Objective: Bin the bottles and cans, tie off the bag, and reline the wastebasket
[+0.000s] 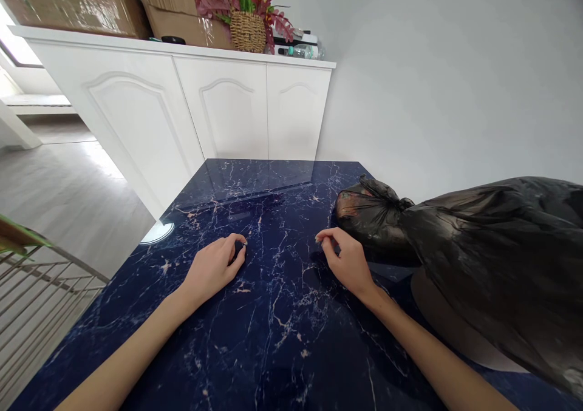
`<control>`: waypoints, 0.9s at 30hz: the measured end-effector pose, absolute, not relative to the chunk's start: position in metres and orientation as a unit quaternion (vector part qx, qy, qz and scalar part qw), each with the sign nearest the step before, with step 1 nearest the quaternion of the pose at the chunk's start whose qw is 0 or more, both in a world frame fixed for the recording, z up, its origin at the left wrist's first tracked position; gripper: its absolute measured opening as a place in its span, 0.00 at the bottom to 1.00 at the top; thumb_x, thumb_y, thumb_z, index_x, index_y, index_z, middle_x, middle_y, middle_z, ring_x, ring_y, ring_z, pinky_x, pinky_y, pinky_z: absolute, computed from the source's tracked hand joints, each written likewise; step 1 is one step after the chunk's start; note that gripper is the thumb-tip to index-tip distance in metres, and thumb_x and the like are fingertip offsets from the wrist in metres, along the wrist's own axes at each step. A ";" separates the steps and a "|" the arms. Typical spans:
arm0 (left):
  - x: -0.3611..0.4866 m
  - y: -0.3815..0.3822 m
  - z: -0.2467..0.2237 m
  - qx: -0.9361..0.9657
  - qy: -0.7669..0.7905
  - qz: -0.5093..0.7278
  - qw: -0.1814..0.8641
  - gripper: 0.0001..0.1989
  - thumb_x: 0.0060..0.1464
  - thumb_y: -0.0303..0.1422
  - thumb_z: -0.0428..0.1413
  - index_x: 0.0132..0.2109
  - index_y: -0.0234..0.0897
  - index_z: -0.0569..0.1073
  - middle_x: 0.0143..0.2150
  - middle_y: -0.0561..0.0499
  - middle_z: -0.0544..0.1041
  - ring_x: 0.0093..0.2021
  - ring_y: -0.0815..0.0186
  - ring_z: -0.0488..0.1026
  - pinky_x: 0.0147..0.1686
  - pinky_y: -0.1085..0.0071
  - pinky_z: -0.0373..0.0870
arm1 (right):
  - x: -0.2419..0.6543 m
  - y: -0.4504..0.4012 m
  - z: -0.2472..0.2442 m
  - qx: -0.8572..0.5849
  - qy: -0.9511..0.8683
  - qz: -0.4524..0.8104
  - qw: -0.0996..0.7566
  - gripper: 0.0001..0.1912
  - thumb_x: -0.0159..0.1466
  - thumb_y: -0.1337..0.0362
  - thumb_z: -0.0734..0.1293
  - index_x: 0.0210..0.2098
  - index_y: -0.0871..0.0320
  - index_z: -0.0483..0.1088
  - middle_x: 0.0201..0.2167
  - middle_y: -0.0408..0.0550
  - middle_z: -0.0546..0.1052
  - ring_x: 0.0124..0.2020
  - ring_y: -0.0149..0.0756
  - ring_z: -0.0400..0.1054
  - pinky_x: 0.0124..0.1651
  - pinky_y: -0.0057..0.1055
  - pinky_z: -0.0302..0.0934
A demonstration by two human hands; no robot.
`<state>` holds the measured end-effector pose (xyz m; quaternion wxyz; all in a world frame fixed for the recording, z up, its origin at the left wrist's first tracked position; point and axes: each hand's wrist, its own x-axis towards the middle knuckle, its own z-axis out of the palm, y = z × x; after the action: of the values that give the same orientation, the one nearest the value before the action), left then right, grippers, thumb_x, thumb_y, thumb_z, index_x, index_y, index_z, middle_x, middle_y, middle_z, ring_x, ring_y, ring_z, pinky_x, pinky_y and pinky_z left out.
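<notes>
My left hand (216, 265) is over the left middle part of the dark blue, white-veined table (277, 338). Its fingers curl in, and thumb and forefinger tips come together in a loose ring with only the dark tabletop showing through. Across from it, my right hand (346, 262) is curled the same way, thumb and forefinger tips close together. I see nothing held in either hand. Just beyond my right hand lies a knotted black plastic bag (373, 217), its contents showing faintly through the film.
Right of my forearm, the large part of the black bag (505, 259) rests over a pale rounded object (441, 320). Behind the table stands a white cabinet (228, 104) with cardboard boxes (82, 10), a flower basket (247, 31) and a plastic bottle (305, 51). A metal rack (45, 302) is at left.
</notes>
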<state>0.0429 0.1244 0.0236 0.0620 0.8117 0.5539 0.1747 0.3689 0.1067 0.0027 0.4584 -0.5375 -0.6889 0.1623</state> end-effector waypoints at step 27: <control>0.042 0.124 0.023 0.814 0.552 0.172 0.056 0.18 0.71 0.44 0.44 0.55 0.41 0.73 0.31 0.53 0.72 0.33 0.59 0.75 0.32 0.66 0.63 | 0.415 0.127 -0.017 -0.686 -0.637 -0.196 0.293 0.31 0.79 0.47 0.55 0.66 0.63 0.71 0.66 0.71 0.70 0.65 0.65 0.66 0.71 0.73 0.49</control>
<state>0.0420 0.1237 0.0228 0.0556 0.8139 0.5521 0.1720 0.4155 0.1271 -0.0169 0.2934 -0.6857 -0.6368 -0.1955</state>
